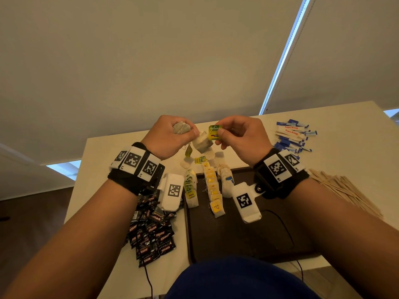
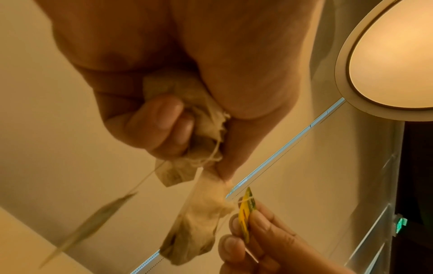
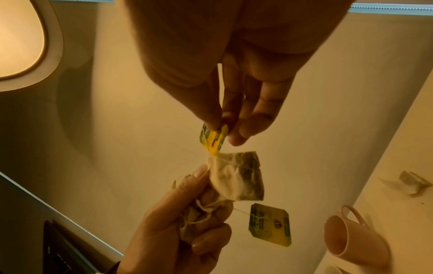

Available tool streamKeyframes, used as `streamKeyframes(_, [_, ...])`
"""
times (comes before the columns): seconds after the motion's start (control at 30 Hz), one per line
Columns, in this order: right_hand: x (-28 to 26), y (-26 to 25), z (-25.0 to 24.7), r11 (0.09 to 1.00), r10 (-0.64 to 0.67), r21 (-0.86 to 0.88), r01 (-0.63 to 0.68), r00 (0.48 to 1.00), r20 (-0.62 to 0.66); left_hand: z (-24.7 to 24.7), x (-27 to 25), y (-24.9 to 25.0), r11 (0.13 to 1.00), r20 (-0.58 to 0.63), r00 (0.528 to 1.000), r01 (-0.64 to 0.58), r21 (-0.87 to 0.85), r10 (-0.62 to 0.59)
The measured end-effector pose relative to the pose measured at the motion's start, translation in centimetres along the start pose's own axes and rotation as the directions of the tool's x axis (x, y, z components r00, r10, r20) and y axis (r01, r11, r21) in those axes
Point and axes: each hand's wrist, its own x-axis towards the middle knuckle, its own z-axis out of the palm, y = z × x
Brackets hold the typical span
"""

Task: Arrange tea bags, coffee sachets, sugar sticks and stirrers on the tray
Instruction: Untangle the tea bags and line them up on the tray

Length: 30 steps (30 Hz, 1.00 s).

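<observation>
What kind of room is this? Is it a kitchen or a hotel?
Probably a hotel room or office tea corner, though I can't be sure. A pale table holds a dark tray with rows of tea bags, a heap of coffee sachets, and a pink mug nearby.

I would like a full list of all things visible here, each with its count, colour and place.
tea bags in hand: a bunch, beige, gripped in the left fist, one hanging below
tag: one, yellow-green, pinched by the right hand
tea bags on tray: three rows, white with yellow tags, far end of the tray
tray: one, dark brown, table centre
coffee sachets: a pile, black, left of the tray
sugar sticks: a pile, blue and white, far right
stirrers: a pile, pale wood, right of the tray
mug: one, pink, seen only in the right wrist view
left hand: raised above the table
right hand: raised above the table
</observation>
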Motion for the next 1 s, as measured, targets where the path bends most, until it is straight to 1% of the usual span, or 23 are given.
streamKeyframes(0.23, [0.1, 0.3, 0.0, 1.0, -0.018, -0.007, 0.018, 0.999, -0.041, -0.1, -0.2, 0.4, 0.999, 0.008, 1.0, 0.017, -0.039, -0.017])
streamKeyframes(0.37, [0.0, 0.3, 0.0, 0.999, -0.033, 0.024, 0.034, 0.999, -0.032, 0.0, -0.3, 0.5, 0.998, 0.014, 0.999, 0.032, -0.052, -0.032])
streamKeyframes(0.47, [-0.1, 0.1, 0.0, 0.999, -0.021, 0.039, 0.022, 0.999, -0.033, -0.1, -0.5, 0.7, 0.996, 0.024, 0.998, 0.054, -0.073, -0.052])
streamKeyframes(0.63, [-0.3, 0.0, -0.1, 0.985, 0.031, 0.17, -0.027, 0.999, -0.018, -0.2, -0.6, 0.9, 0.989, 0.003, 0.997, 0.075, -0.13, -0.076])
streamKeyframes(0.8, [-0.9, 0.0, 0.4, 0.994, -0.02, 0.105, 0.015, 0.999, 0.044, -0.1, -0.5, 0.9, 0.99, -0.04, 0.998, 0.048, -0.13, -0.054])
streamKeyframes(1.0, [-1.5, 0.3, 0.7, 0.998, -0.037, 0.057, 0.032, 0.995, 0.092, 0.1, -0.4, 0.9, 0.992, -0.079, 0.997, 0.017, -0.126, -0.027])
